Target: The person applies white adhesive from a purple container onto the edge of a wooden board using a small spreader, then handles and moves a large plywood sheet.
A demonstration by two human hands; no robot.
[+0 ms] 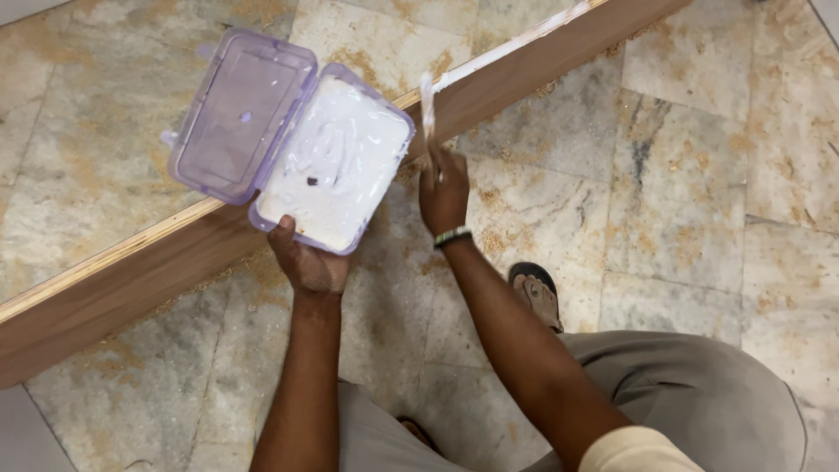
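My left hand (306, 260) holds up a purple-tinted plastic box (336, 162) filled with white glue, its hinged lid (240, 114) flipped open to the left. My right hand (444, 190) grips a thin stick or brush (427, 109) coated in white glue, its tip resting on the top edge of a long wooden board (533, 65). A white glue streak (516, 44) runs along the board's edge to the right of the tip. A beaded band sits on my right wrist.
The board stands on edge and crosses the marble floor (682, 175) diagonally from lower left to upper right. Sawdust is scattered along its base. My sandalled foot (537, 293) and grey-trousered knee (699, 393) are at the lower right.
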